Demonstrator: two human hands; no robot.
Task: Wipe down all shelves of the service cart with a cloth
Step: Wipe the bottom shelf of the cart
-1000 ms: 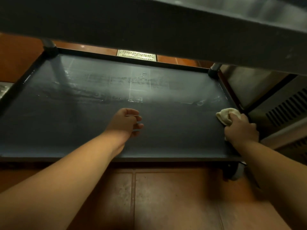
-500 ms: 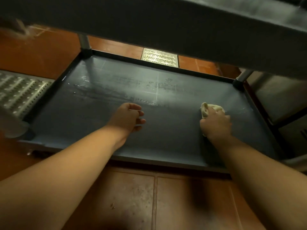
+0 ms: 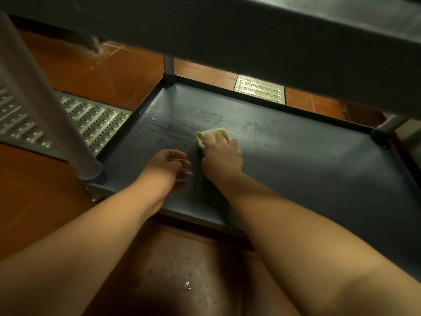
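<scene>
1. Nearest is brown tiled floor [image 3: 173,265], with a few pale crumbs on it, just in front of the cart's bottom shelf [image 3: 307,179].
2. Over the near left part of that shelf hangs the left hand [image 3: 169,166], fingers loosely curled and holding nothing. Whether it touches the surface I cannot tell.
3. Just right of it and a little farther in, the right hand [image 3: 222,156] presses a bunched pale cloth [image 3: 210,135] flat onto the shelf, fingers curled over it. The cloth pokes out beyond the fingertips, left of the shelf's middle.
4. Judged from this, the step in hand is wiping the lowest shelf. Wet streaks and droplets lie on the far left part, so the next stroke probably needs to carry on left and farther in, towards the far left corner post [image 3: 169,69], with steady downward pressure right into the raised rim.
5. The shelf is dark, smooth and rimmed. The near left post [image 3: 45,106] rises beside it, and the shelf above [image 3: 250,30] overhangs, leaving little headroom.
6. Beyond, perforated metal floor grates show at left [image 3: 95,124] and far behind [image 3: 259,90], set into orange-brown tile.
</scene>
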